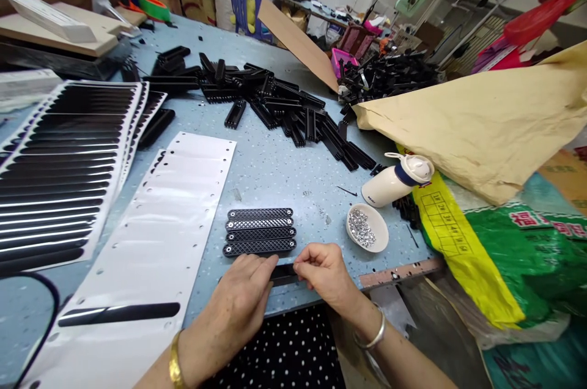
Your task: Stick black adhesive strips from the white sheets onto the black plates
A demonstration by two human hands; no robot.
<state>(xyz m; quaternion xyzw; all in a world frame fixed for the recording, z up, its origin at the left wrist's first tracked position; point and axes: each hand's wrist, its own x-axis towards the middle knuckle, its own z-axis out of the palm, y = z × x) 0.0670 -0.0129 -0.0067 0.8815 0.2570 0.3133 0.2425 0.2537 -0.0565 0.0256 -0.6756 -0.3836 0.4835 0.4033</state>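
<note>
Low at the table's front edge, a black plastic bar (284, 274) lies between my two hands, largely covered by them. My left hand (243, 291) rests over its left part, fingers together and closed on it. With thumb and forefinger pinched, my right hand (325, 273) is at the bar's right end; anything small in that pinch is hidden. Just beyond them sit several black bars with a lattice pattern (260, 235), lined up side by side, with a small silvery piece at each end. To the right is a white bowl (381, 236) of small silvery metal pieces.
A cream bottle (387, 184) lies behind the bowl. Loose black bars (275, 101) are heaped farther back. On the left are a white backing sheet (151, 242) with one black sticker strip (119, 314) and sheets full of strips (64, 169). Brown paper (477, 114) and sacks (518, 260) crowd the right.
</note>
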